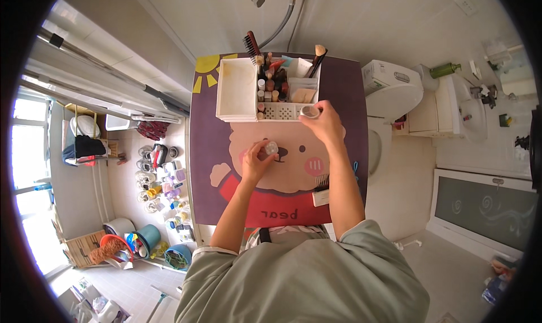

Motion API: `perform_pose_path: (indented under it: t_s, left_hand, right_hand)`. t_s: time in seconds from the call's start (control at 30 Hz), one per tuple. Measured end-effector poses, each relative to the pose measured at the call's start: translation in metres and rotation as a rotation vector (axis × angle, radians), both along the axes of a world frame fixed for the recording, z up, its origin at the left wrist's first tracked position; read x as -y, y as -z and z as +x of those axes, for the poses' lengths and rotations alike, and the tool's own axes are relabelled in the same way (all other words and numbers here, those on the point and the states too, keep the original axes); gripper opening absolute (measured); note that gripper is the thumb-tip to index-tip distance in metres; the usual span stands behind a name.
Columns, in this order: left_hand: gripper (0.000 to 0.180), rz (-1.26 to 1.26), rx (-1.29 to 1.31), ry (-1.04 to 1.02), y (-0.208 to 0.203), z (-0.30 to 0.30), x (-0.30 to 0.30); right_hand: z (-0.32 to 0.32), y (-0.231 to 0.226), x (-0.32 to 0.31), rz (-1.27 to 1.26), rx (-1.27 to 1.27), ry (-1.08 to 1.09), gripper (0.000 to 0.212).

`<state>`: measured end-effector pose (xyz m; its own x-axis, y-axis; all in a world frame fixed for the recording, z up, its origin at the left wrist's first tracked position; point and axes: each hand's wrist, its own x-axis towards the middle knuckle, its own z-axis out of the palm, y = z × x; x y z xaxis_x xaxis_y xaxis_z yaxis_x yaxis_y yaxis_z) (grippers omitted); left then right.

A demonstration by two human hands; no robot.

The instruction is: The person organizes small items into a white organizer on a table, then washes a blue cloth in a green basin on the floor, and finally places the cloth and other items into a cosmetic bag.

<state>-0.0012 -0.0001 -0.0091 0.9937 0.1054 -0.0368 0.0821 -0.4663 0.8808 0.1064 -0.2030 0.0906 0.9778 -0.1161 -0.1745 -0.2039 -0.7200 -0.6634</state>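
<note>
My left hand (257,162) holds a small round lid or cap (272,148) just above the purple mat with a bear picture (344,97). My right hand (324,122) grips a small round jar (309,112) at the front edge of a white organizer box (234,89). The box's left compartment is bare. Its middle and right compartments hold several lipsticks, tubes and brushes (271,75). A dark hairbrush (251,44) sticks out at the back.
A small comb-like white item (320,194) lies on the mat by my right forearm. A white toilet (389,91) stands to the right, a sink (471,106) beyond it. Bottles and basins (161,182) crowd the floor at left. A shower hose (282,18) hangs behind.
</note>
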Motion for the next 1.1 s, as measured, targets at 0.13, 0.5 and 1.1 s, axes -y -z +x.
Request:
perform_pose_path:
  t_s: [0.13, 0.5, 1.1]
  left_hand:
    - [0.046, 0.009, 0.01, 0.017, -0.004, 0.002, 0.001]
    - [0.046, 0.028, 0.021, 0.011, -0.002, 0.0, 0.002]
    - [0.046, 0.052, 0.081, 0.039, -0.006, -0.002, 0.002]
  right_hand:
    - [0.005, 0.007, 0.025, 0.419, 0.104, 0.017, 0.049]
    - [-0.003, 0.002, 0.007, 0.138, 0.146, -0.238, 0.042]
    - [0.046, 0.008, 0.011, -0.245, 0.319, -0.436, 0.032]
